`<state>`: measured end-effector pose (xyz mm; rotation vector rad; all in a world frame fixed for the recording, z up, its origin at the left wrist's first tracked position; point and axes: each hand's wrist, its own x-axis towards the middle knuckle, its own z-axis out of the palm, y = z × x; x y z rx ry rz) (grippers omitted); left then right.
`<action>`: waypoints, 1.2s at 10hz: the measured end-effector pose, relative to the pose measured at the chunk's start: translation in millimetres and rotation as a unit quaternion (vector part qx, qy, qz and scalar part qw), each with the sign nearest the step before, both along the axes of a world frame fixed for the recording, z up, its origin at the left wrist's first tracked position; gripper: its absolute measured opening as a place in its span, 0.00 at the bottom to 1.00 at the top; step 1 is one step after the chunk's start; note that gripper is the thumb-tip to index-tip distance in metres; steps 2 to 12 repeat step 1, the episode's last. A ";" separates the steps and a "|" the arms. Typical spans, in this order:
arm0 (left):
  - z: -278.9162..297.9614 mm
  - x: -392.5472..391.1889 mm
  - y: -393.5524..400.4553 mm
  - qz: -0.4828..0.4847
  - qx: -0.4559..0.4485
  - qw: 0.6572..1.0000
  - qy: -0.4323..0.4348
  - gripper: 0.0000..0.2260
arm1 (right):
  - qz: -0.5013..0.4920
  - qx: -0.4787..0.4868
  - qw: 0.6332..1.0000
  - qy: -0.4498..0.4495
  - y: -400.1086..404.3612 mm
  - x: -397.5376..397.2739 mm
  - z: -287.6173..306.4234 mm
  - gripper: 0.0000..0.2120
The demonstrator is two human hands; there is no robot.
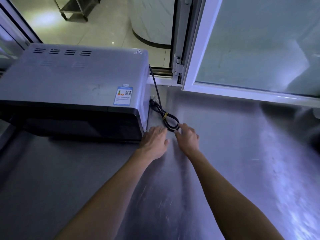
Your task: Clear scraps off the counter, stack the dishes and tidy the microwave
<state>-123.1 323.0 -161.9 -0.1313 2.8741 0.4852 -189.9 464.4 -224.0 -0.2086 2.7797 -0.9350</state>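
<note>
Reaching both hands to the bundled power cord (168, 119), I have the left hand (154, 142) flat on the steel counter (233, 153) with fingers straight, its tips at the loop's near end. The right hand (187, 138) has loose fingers touching the loop; I cannot tell whether it pinches it. The cord lies just right of the microwave (74, 89), its plug (153, 100) against the casing.
</note>
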 end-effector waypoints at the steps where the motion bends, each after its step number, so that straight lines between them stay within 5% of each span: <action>1: 5.9 0.1 -1.6 -0.008 -0.006 1.000 0.011 0.20 | 0.015 0.029 0.999 0.018 1.6 1.5 8.2 0.19; 12: 5.9 0.1 -1.6 -0.008 -0.006 1.000 0.011 0.20 | 0.015 0.029 0.999 0.018 1.6 1.5 8.2 0.19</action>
